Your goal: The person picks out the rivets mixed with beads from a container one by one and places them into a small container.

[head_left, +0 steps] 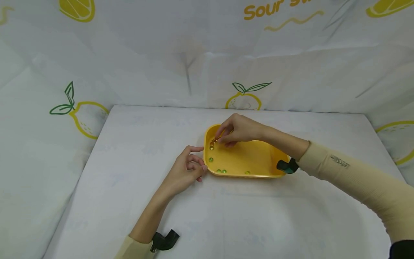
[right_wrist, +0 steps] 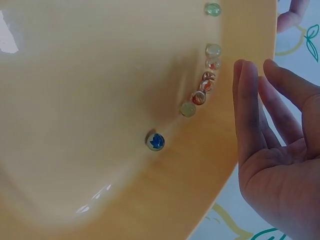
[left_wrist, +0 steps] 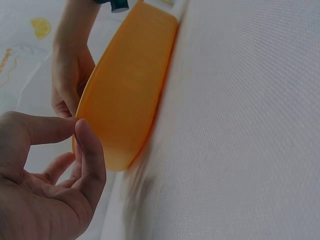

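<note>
A yellow tray (head_left: 239, 158) with raised sides holds several glass marbles. My left hand (head_left: 184, 169) is at its left side, outside, with thumb and forefinger on the rim (left_wrist: 85, 95) near the corner. Above the tray's far left part, my right hand (head_left: 239, 129) reaches in, fingertips pointing down beside a row of marbles along the left wall. In the right wrist view, a gap shows between the right thumb and fingers (right_wrist: 249, 100), and no marble is visible there. That row has red-swirled marbles (right_wrist: 199, 97) and pale ones (right_wrist: 188, 109); a blue-swirled marble (right_wrist: 155, 142) sits apart.
Green marbles (head_left: 221, 171) lie along the tray's front wall. The white-covered table (head_left: 129, 144) meets a lemon-print cloth (head_left: 145, 64) at the back. Each wrist carries a dark camera mount, the right one (head_left: 287, 166) close over the tray's right end.
</note>
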`<state>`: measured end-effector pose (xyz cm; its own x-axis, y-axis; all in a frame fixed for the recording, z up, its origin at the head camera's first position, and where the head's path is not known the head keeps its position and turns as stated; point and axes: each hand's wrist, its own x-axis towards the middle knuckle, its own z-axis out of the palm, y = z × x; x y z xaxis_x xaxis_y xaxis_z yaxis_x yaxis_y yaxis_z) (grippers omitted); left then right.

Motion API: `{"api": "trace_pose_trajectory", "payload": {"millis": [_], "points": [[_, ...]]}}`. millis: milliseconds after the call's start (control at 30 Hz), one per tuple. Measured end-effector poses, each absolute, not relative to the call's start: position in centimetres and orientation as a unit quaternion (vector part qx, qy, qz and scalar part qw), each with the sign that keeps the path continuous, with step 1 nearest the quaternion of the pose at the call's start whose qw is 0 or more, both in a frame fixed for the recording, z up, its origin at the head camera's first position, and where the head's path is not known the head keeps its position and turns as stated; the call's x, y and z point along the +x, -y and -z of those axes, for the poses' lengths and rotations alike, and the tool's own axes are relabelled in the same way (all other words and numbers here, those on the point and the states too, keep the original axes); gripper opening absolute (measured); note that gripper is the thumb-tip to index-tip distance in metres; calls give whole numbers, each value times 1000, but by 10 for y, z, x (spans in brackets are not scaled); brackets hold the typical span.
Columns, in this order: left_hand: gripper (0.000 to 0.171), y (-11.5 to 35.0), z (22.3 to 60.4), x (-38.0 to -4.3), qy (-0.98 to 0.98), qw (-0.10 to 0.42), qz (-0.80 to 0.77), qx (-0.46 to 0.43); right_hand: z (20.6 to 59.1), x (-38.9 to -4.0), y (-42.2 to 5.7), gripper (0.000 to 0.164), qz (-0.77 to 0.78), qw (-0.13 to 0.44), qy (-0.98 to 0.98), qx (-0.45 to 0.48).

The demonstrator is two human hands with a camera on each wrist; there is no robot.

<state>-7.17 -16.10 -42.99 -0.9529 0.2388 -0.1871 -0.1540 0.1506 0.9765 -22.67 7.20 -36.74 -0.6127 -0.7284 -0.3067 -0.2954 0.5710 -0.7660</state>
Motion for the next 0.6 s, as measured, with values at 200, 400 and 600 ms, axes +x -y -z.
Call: {"api": "trace_pose_trajectory", "payload": {"millis": [200,400,600], "points": [[56,161,430,-72,-744,150,-650,31,372,-227,-69,22,346,319,-829,-301],[57,161,429,-72,-744,153,-650,29,379,-227,-65,22,350,327,-829,-289],[57,161,429,-72,-744,154,-650,29,383,-225,-62,22,355,335,-828,-277]]}}
